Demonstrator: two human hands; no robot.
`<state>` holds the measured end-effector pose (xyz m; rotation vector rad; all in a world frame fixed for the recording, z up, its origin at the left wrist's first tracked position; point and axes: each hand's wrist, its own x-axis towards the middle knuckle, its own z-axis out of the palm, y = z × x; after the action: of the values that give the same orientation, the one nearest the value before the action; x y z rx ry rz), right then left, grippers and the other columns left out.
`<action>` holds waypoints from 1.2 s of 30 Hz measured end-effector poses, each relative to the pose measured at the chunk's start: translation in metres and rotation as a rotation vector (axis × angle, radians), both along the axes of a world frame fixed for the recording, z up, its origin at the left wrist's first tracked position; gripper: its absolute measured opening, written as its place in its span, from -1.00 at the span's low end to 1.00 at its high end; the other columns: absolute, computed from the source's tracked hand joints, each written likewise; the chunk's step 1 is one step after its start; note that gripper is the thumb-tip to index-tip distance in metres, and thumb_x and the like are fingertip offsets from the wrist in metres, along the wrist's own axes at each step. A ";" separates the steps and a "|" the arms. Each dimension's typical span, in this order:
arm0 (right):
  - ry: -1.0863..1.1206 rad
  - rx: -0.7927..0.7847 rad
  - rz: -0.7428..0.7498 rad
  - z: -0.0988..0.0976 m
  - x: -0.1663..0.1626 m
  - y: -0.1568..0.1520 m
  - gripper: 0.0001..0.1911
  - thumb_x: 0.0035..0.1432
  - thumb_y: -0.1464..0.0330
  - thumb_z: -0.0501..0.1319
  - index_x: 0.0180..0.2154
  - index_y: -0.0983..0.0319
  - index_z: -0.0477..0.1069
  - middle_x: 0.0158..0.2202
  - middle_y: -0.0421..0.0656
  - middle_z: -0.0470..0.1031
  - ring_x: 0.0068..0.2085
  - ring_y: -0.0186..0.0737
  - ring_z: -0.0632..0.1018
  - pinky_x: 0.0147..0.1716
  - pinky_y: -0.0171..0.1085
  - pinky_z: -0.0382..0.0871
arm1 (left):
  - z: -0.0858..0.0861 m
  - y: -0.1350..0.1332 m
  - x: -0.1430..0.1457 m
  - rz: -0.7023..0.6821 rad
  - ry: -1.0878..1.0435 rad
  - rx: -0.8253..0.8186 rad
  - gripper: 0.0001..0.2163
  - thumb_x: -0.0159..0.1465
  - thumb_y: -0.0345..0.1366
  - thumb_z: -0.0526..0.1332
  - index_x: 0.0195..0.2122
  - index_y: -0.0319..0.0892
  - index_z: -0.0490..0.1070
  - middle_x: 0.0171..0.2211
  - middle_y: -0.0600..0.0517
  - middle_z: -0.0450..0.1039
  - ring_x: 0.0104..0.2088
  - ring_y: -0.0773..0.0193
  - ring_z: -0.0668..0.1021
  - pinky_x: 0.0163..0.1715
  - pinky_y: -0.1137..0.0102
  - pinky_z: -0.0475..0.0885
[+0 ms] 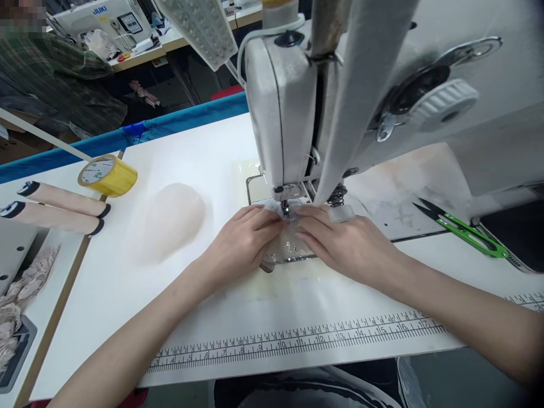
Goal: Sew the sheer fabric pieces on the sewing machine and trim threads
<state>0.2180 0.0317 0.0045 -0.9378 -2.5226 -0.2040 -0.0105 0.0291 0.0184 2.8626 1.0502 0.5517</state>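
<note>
Both hands are at the presser foot (285,211) of a white sewing machine (293,107), one on each side of it. My left hand (249,235) has its fingers bent and pressed together on a small piece of thin, pale sheer fabric (273,205) left of the needle. On the other side, my right hand (342,238) pinches at the same work, fingertips close to the foot. Most of the fabric is hidden beneath the fingers. A pale beige sheer piece (174,221) lies flat on the table to the left.
Green-handled thread snips (467,229) lie beside a dark phone-like object (516,229) at right. More pale fabric (408,175) lies under the machine arm. At left are a yellow tape roll (117,177) and two thread spools (55,218). A printed ruler (297,337) edges the table.
</note>
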 end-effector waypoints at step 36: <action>-0.093 0.145 -0.039 -0.003 0.003 0.008 -0.73 0.36 0.33 0.12 -0.14 0.29 0.58 -0.18 -0.05 0.63 -0.08 -0.14 0.57 -0.05 -0.21 0.38 | -0.012 -0.028 0.019 0.161 0.148 0.252 -0.68 0.41 -0.20 0.10 0.08 -0.23 0.45 0.06 -0.21 0.50 0.11 0.02 0.53 0.26 -0.13 0.16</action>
<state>0.2208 0.0398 0.0019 -0.9396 -2.5351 -0.4453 0.0082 0.0009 0.0065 3.0949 1.3327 0.5224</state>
